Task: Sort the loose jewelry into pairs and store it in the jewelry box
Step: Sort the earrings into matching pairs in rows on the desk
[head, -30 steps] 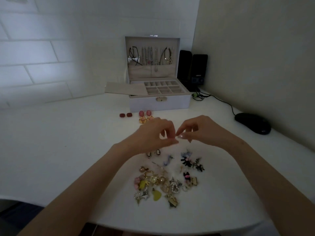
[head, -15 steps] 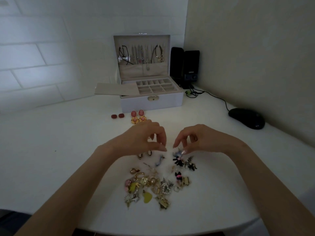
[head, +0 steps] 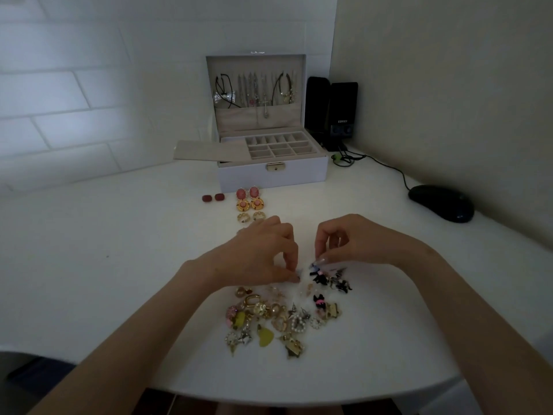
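Left hand (head: 263,253) curls, fingertips (head: 294,278) pinched at the far edge of the loose jewelry (head: 275,319) heaped on the near desk (head: 119,265) (held item indiscernible); right hand (head: 359,241) pinches a small blue piece (head: 312,266). Risk: tangled neighbours may drag along, scattering the heap.

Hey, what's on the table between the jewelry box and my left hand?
Head view: four laid-out pairs sit between the jewelry box and the left hand: dark red studs, pink oval earrings, round gold earrings, small gold rings.
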`<state>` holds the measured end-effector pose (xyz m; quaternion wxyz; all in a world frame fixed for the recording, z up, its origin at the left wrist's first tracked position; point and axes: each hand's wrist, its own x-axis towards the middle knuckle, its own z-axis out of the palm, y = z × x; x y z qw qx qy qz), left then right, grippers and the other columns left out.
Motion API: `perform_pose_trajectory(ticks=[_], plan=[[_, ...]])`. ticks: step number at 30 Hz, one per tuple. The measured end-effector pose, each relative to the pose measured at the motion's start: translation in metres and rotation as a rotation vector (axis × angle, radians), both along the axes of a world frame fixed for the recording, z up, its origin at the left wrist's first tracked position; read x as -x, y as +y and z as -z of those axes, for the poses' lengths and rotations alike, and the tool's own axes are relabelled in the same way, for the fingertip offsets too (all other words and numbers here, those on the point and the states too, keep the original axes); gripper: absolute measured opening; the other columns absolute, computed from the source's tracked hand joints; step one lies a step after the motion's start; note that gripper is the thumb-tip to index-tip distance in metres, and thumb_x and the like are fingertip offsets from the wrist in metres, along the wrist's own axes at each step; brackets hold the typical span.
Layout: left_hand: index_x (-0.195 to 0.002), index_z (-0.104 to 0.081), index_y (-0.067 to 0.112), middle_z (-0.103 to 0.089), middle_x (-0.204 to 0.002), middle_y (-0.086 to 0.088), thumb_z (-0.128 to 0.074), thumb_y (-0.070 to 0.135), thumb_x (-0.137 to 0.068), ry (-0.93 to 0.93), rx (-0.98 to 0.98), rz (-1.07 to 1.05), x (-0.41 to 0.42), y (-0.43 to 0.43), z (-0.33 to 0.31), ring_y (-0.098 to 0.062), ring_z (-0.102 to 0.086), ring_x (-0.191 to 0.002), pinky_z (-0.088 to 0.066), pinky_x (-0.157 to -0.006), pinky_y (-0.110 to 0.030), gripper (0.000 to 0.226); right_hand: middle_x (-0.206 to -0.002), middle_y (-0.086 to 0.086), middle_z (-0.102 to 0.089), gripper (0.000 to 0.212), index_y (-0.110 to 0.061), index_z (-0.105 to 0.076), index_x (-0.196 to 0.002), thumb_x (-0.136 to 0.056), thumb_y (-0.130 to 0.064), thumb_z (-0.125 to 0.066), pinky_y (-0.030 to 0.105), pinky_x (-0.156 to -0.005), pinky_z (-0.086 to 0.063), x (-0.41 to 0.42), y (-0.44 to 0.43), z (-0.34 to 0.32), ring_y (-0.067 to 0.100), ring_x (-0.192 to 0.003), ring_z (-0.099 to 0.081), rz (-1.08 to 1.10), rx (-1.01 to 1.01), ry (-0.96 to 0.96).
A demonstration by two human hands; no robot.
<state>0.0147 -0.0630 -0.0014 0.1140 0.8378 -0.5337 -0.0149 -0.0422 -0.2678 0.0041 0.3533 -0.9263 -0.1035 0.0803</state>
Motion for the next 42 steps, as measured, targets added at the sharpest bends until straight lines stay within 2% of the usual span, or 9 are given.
perform_pose_trajectory(ticks=[6, 12, 16, 25, 31, 33, 35, 38, 42], plan=[[-0.083, -0.066, 0.023, -0.051, -0.088, 0.010, -0.067, 0.039, -0.081, 0.108, -0.004, 0.056, 0.004, 0.004, 0.000, -0.006, -0.038, -0.081, -0.029, -0.075, -0.015, 0.016, -0.068, -0.024, -0.063, 0.004, -0.021, -0.069, -0.079, -0.079, -0.020, -0.073, 0.012, -0.057, -0.040, -0.002, -0.001, 0.003, -0.004, -0.057, -0.049, 0.005, -0.014, -0.010], [-0.081, -0.054, 0.035, -0.051, -0.083, 0.017, -0.067, 0.033, -0.083, 0.253, 0.041, 0.065, 0.007, 0.021, -0.013, -0.003, -0.043, -0.083, -0.039, -0.080, -0.025, 0.013, -0.084, -0.015, -0.063, 0.006, -0.025, -0.071, -0.079, -0.076, -0.026, -0.076, 0.017, -0.064, -0.043, -0.002, -0.002, 0.006, -0.001, -0.064, -0.050, -0.004, -0.025, -0.020], [-0.084, -0.061, 0.034, -0.053, -0.085, 0.017, -0.070, 0.036, -0.080, 0.331, -0.034, 0.089, 0.015, 0.037, -0.018, -0.005, -0.045, -0.087, -0.039, -0.084, -0.024, 0.010, -0.086, -0.013, -0.065, 0.007, -0.026, -0.072, -0.082, -0.076, -0.029, -0.076, 0.019, -0.065, -0.043, -0.003, -0.001, 0.007, 0.000, -0.065, -0.050, -0.015, -0.023, -0.026], [-0.090, -0.062, 0.030, -0.054, -0.088, 0.017, -0.067, 0.031, -0.083, 0.207, -0.034, 0.095, 0.027, 0.041, -0.008, -0.004, -0.045, -0.085, -0.039, -0.080, -0.022, 0.009, -0.083, -0.005, -0.067, 0.006, -0.024, -0.071, -0.082, -0.079, -0.019, -0.074, 0.020, -0.062, -0.041, 0.000, 0.007, 0.003, 0.002, -0.061, -0.049, 0.002, -0.108, -0.135], [-0.087, -0.060, 0.031, -0.061, -0.091, 0.016, -0.065, 0.042, -0.077, 0.463, 0.146, -0.024, 0.020, 0.056, -0.024, -0.008, -0.056, -0.087, -0.043, -0.077, -0.019, 0.015, -0.075, -0.005, -0.066, 0.004, -0.017, -0.072, -0.079, -0.077, -0.016, -0.075, 0.037, -0.064, -0.041, 0.014, 0.027, -0.019, 0.033, -0.063, -0.050, -0.157, -0.302, -0.116], [-0.089, -0.061, 0.026, -0.064, -0.098, 0.014, -0.060, 0.043, -0.077, 0.555, 0.210, -0.048, 0.016, 0.063, -0.026, -0.009, -0.059, -0.094, -0.046, -0.083, -0.023, 0.021, -0.073, -0.010, -0.063, 0.005, -0.017, -0.073, -0.080, -0.076, -0.015, -0.076, 0.033, -0.063, -0.040, 0.019, 0.038, -0.019, 0.021, -0.060, -0.047, -0.233, -0.249, -0.073], [-0.090, -0.059, 0.015, -0.068, -0.103, 0.004, -0.064, 0.029, -0.082, 0.640, 0.289, -0.069, 0.011, 0.069, -0.025, -0.013, -0.062, -0.100, -0.049, -0.088, -0.026, 0.017, -0.074, -0.014, -0.060, 0.007, -0.016, -0.074, -0.083, -0.076, -0.013, -0.076, 0.021, -0.062, -0.040, 0.019, 0.051, -0.015, 0.003, -0.060, -0.045, -0.260, -0.182, -0.082], [-0.091, -0.056, 0.002, -0.071, -0.094, -0.007, -0.064, 0.012, -0.082, 0.752, 0.394, -0.146, 0.006, 0.076, -0.022, -0.018, -0.066, -0.094, -0.052, -0.087, -0.030, 0.016, -0.078, -0.011, -0.060, 0.010, -0.019, -0.074, -0.086, -0.078, -0.013, -0.074, 0.014, -0.062, -0.038, 0.013, 0.063, -0.007, 0.000, -0.063, -0.048, -0.232, -0.067, -0.153], [-0.090, -0.055, 0.005, -0.071, -0.089, -0.004, -0.074, 0.027, -0.073, 0.773, 0.459, -0.204, -0.002, 0.084, -0.019, -0.013, -0.067, -0.087, -0.052, -0.077, -0.020, 0.034, -0.077, -0.010, -0.058, 0.011, -0.026, -0.073, -0.093, -0.082, -0.025, -0.069, 0.013, -0.062, -0.035, 0.007, 0.079, -0.005, -0.001, -0.064, -0.048, -0.212, 0.060, -0.230]])
